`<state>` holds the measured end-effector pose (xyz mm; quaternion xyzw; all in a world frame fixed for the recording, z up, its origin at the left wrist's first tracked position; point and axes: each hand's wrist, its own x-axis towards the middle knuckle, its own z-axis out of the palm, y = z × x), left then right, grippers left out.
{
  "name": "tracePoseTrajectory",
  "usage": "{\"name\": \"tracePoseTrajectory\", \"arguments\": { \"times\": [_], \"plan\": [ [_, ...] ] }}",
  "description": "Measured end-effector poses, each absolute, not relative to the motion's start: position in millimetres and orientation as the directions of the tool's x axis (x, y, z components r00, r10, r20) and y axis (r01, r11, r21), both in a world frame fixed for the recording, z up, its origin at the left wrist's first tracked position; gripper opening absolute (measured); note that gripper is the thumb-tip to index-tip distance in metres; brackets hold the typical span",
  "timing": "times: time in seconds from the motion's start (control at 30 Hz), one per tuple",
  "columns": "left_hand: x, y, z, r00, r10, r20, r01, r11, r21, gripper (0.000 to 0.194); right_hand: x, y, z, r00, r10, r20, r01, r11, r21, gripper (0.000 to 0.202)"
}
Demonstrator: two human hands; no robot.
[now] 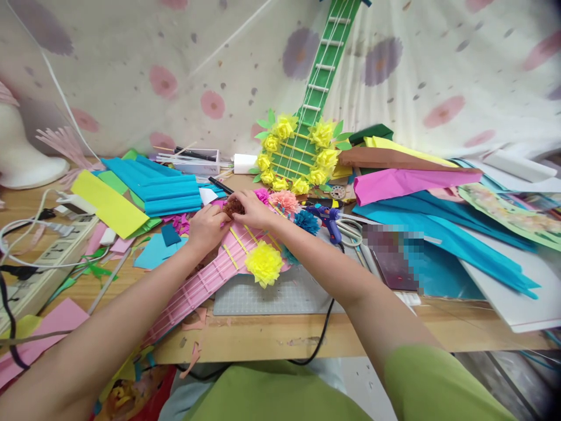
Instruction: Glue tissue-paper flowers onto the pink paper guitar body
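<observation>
A pink paper guitar (205, 286) lies slanted before me, with its neck toward the lower left. White strings and yellow strips cross it. A brown paper flower (234, 207) sits at its far edge, partly covered by my fingers. My left hand (208, 228) is closed with its fingertips at the near left side of this flower. From the right, my right hand (252, 210) curls its fingers over the same flower. Around the guitar body are a yellow paper flower (265, 264), a salmon flower (284, 202), a magenta flower (262, 196) and a dark blue flower (307, 222).
A green paper guitar (307, 140) with yellow flowers leans on the curtain behind. Right of my hands lie a blue glue gun (329, 221) and blue crepe paper (477, 240). A power strip (44, 263) stands left. Under the pink guitar is a grey cutting mat (280, 295).
</observation>
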<state>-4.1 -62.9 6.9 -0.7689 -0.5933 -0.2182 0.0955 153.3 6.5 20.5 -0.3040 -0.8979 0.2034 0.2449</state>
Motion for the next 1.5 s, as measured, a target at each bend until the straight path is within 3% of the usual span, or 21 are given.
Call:
{"name": "tracePoseTrajectory", "arguments": {
  "times": [0.3, 0.53, 0.73, 0.93, 1.5],
  "plan": [
    [-6, -57, 5, 0.226, 0.822, 0.523, 0.958, -0.284, 0.031, 0.008, 153, 8, 19, -0.685, 0.651, 0.327, 0.432, 0.724, -0.538, 0.032],
    [-8, -55, 8, 0.283, 0.814, 0.507, 0.949, -0.316, -0.023, 0.010, 158, 6, 26, -0.698, 0.633, 0.335, 0.417, 0.740, -0.528, 0.035],
    [-18, -59, 15, 0.368, 0.796, 0.481, 0.900, -0.435, 0.032, 0.023, 178, 1, 36, -0.678, 0.623, 0.390, 0.401, 0.759, -0.513, 0.034],
    [-30, -56, 16, 0.384, 0.811, 0.441, 0.902, -0.432, 0.010, 0.034, 196, -4, 37, -0.661, 0.653, 0.369, 0.438, 0.736, -0.517, 0.035],
    [-20, -45, 4, 0.390, 0.797, 0.462, 0.894, -0.448, 0.020, 0.028, 238, -18, 38, -0.554, 0.693, 0.462, 0.458, 0.717, -0.526, 0.031]
  ]
}}
